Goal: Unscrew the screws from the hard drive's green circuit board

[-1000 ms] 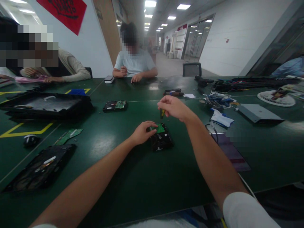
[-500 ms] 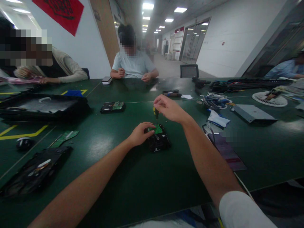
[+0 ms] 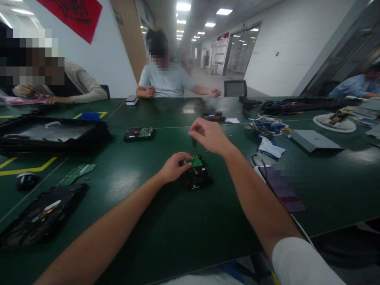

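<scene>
Dark green table (image 3: 166, 237) is taking up most of the view, with a long corridor running off behind it. Near the middle, a black hard drive (image 3: 198, 176) with a small green circuit board (image 3: 196, 161) on top is lying flat. Left hand (image 3: 172, 167) is resting on its left edge, fingers curled loosely against it. Right hand (image 3: 209, 135) is hovering just above, pinching a small screwdriver (image 3: 194, 143) pointing down at the board. Another hard drive (image 3: 139, 133) is sitting farther left, cables (image 3: 268, 126) far right, and a purple pouch (image 3: 280, 188) is lying near right.
</scene>
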`<action>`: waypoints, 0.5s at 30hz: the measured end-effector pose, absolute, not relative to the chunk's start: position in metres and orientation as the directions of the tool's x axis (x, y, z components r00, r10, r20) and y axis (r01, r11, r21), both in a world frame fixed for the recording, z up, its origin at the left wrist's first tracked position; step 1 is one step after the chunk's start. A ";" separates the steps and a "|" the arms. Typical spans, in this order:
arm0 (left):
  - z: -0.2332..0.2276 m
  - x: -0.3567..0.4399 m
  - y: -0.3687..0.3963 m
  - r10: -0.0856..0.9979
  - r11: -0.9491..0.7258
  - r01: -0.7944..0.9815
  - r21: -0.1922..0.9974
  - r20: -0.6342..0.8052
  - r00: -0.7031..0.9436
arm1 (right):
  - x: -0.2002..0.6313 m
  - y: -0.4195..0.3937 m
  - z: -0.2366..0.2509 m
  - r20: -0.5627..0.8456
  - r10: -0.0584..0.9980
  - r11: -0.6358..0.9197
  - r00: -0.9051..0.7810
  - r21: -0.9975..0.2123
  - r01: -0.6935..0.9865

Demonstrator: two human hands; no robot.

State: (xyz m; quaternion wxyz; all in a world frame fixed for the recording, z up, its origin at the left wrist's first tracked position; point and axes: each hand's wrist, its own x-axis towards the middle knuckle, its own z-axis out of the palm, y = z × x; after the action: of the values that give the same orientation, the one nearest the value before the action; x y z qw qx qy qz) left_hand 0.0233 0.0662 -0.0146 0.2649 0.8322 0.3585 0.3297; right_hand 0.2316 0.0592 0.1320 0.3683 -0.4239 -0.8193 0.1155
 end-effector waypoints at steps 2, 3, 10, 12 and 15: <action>-0.014 0.023 0.066 0.774 -0.599 0.428 0.677 0.352 0.527 | 0.232 0.058 0.133 0.508 0.772 0.621 -0.382 -0.477 0.622; -0.014 0.023 0.066 0.776 -0.597 0.433 0.676 0.347 0.527 | 0.232 0.058 0.134 0.505 0.770 0.623 -0.390 -0.465 0.628; -0.014 0.022 0.067 0.778 -0.593 0.437 0.676 0.340 0.529 | 0.232 0.058 0.135 0.486 0.791 0.583 -0.372 -0.415 0.698; -0.014 0.022 0.067 0.776 -0.596 0.437 0.673 0.344 0.528 | 0.232 0.059 0.133 0.498 0.805 0.553 -0.324 -0.430 0.714; -0.014 0.023 0.067 0.768 -0.609 0.437 0.662 0.356 0.533 | 0.233 0.061 0.131 0.506 0.813 0.531 -0.288 -0.442 0.723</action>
State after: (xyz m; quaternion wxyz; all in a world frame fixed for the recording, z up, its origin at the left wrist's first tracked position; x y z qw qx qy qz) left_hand 0.0229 0.0666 -0.0143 0.2567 0.8369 0.3598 0.3228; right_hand 0.2327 0.0612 0.1314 0.3546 -0.4801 -0.7998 0.0637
